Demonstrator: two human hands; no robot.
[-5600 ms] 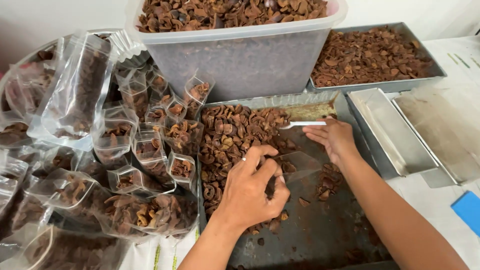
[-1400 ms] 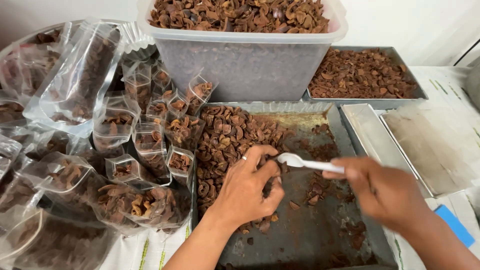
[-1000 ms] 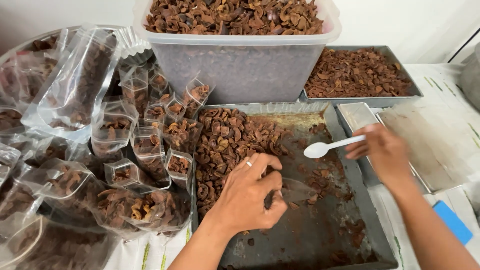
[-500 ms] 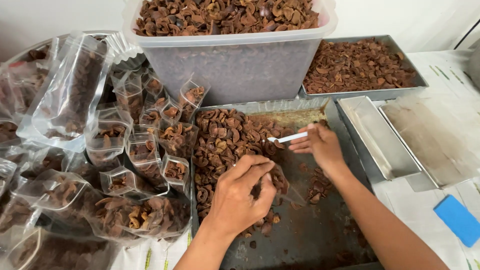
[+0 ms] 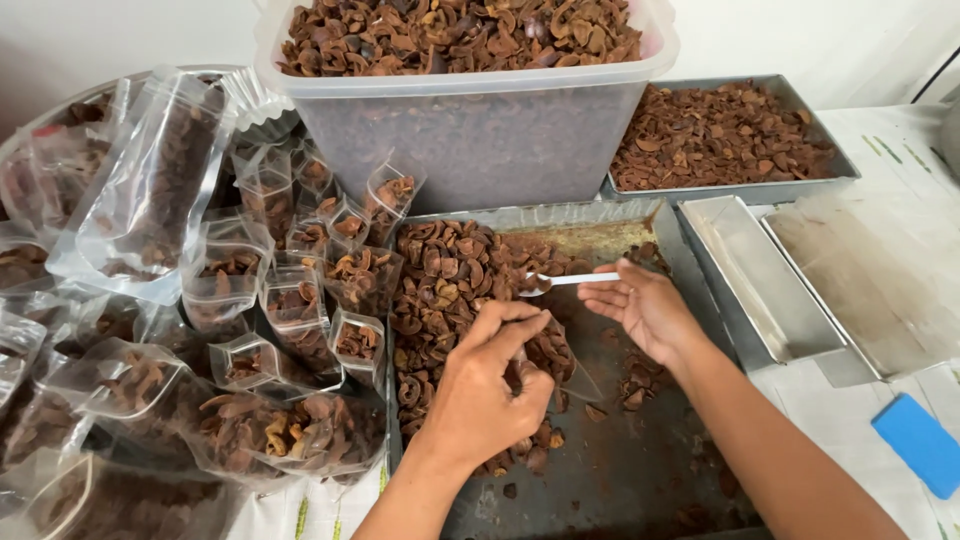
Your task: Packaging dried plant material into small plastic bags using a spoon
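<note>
Spoon (image 5: 570, 280) in right hand (image 5: 640, 305), left hand (image 5: 490, 385) pinching bag

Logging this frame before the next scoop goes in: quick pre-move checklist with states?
1. Left hand holds small clear bag over the metal tray: ok.
2. Bag mouth open: cannot tell, fingers hide it.
3. Right hand holds white spoon: ok.
4. Spoon loaded: cannot tell, bowl too small to read.
5. Dried brown pieces heaped within reach on the tray: ok.
6. Filled bags standing upright left of the tray: ok.
</note>
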